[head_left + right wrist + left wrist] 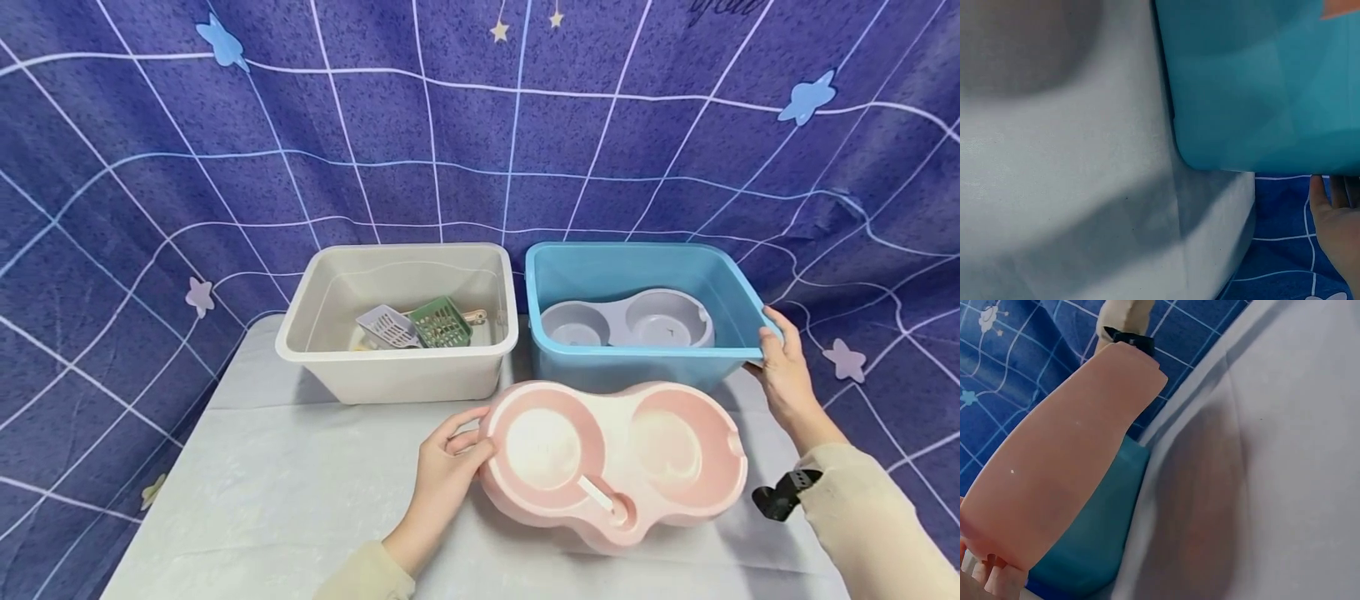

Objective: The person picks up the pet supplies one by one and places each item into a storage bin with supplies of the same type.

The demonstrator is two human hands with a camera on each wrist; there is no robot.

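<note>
My left hand grips the left end of a pink double pet bowl, thumb on the near side. The bowl is lifted, tilted toward me, and a white strip lies across its front. In the left wrist view its underside shows above a shadow on the table. At the right, my right hand holds the rim corner of a blue bin. Inside that bin sits a lavender double pet bowl. The right wrist view shows the bin's outer wall with my fingers at its edge.
Left of the blue bin stands a light grey bin. It contains a lavender slotted litter scoop and a green one. Both bins rest on a white-covered table against a purple-blue curtain with star shapes.
</note>
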